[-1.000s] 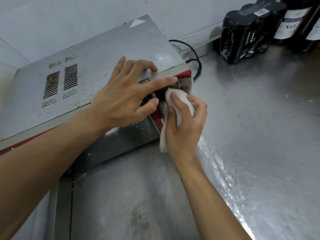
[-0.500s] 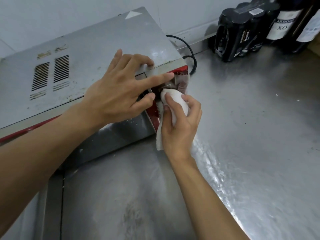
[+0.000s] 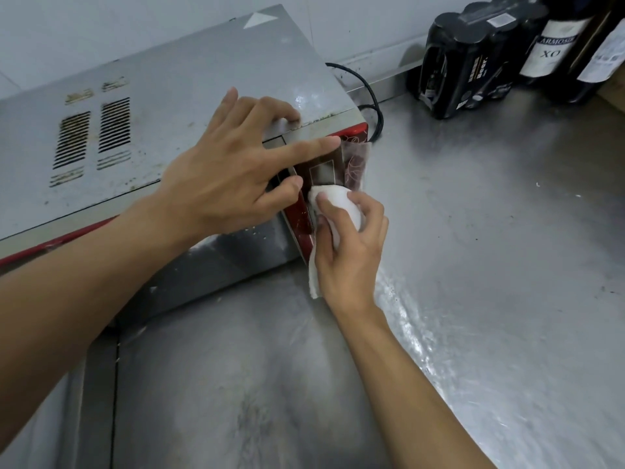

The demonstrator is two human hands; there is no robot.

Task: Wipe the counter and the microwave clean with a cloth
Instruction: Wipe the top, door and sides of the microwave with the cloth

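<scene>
Microwave (image 3: 169, 79) stands at the left on the counter, a boxy grey metal shell flecked with grime, with two slotted vent blocks on top and glossy red front trim. The left hand (image 3: 230, 177) lies spread on its top front corner and grips nothing: its fingertips press the lid, and its index finger stretches along the front edge. Just to its right, the white cloth (image 3: 338, 201) is bunched into a rounded wad with a tail hanging down and is pressed to the red control panel. The right hand (image 3: 348, 252) clasps it, fingers curled round the wad. A clear patterned sheet at the panel's corner may be peeling film. The counter (image 3: 490, 265) is brushed stainless steel, streaked with glare and dotted with specks. A black power cord (image 3: 368, 86) loops behind the microwave. Farther right, by the wall, stand a shrink-wrapped pack of black cans (image 3: 473, 59) and dark bottles (image 3: 554, 45) with white labels.
</scene>
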